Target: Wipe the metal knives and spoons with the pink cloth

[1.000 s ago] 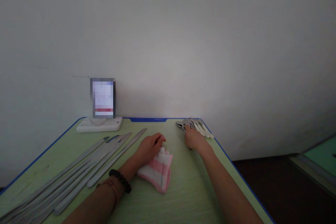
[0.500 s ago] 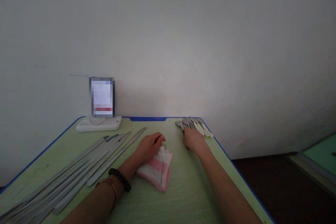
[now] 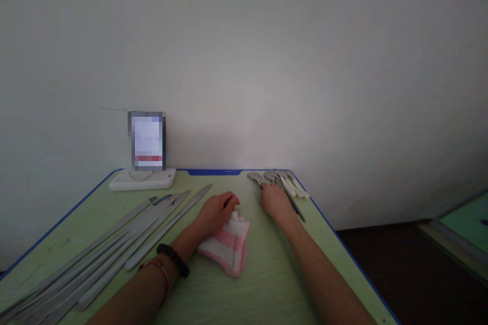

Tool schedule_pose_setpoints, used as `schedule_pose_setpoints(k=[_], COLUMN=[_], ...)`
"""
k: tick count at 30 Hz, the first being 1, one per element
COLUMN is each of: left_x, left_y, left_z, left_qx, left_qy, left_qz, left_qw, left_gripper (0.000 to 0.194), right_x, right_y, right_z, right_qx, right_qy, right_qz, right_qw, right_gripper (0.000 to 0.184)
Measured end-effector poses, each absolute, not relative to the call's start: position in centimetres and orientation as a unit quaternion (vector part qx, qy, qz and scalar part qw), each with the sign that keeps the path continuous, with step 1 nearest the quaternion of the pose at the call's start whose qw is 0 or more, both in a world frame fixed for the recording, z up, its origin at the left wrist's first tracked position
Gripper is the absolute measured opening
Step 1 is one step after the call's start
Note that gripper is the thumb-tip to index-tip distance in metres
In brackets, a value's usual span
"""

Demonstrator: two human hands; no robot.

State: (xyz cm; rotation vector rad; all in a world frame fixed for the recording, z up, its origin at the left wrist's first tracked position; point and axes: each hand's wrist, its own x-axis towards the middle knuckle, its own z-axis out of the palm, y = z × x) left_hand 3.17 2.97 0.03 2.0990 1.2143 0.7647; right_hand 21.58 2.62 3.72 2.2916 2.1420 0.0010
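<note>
My left hand (image 3: 217,213) is closed on a pink-and-white striped cloth (image 3: 227,244), which hangs down onto the table in front of the wrist. My right hand (image 3: 275,200) grips a metal spoon (image 3: 254,176); its bowl points away from me and its handle is hidden under the hand. Just right of that hand lies a bunch of dark-handled metal cutlery (image 3: 293,204). Beyond it, at the far right corner, are several white-handled pieces (image 3: 293,188). To the left of my left arm, several long table knives (image 3: 125,233) lie side by side.
The green table (image 3: 267,274) has a blue edge and stands against a pale wall (image 3: 244,61). A blurred-out phone (image 3: 148,141) stands upright on a white power strip (image 3: 143,180) at the back left. Dark floor (image 3: 396,264) shows at right.
My right hand has shifted a little left with the spoon, drawing it apart from the other cutlery, whose dark handles now show. The left hand and cloth have barely moved.
</note>
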Motion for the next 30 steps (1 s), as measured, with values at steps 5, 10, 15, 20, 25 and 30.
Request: schedule_pose_setpoints(k=[5,10,15,20,25,30], left_x=[3.1,3.1,3.2,3.2,3.1,3.1], left_y=[3.1,3.0,2.9,2.8,2.8,2.8], left_z=[-0.2,-0.1,0.0,0.3,0.4,0.2], left_qx=[0.79,0.79,0.789,0.791,0.79,0.789], left_qy=[0.455,0.454,0.456,0.457,0.458,0.456], left_qz=[0.288,0.287,0.286,0.282,0.281,0.285], left_qw=[0.292,0.295,0.295,0.293,0.296,0.298], left_gripper=[0.035,0.036,0.035,0.036,0.036,0.035], right_x=[21.4,21.1,21.0,21.0,20.9,21.0], right_y=[2.7,2.5,2.2,2.0,2.0,2.1], right_z=[4.1,4.4,4.6,4.9,4.9,4.5], right_qx=[0.748,0.757,0.756,0.757,0.754,0.763], right_qy=[0.664,0.654,0.655,0.653,0.656,0.646], right_qz=[0.002,0.001,-0.003,-0.013,-0.001,0.011], right_qw=[0.005,0.01,0.016,0.026,0.02,0.026], right_gripper=[0.04,0.038,0.038,0.038,0.037,0.039])
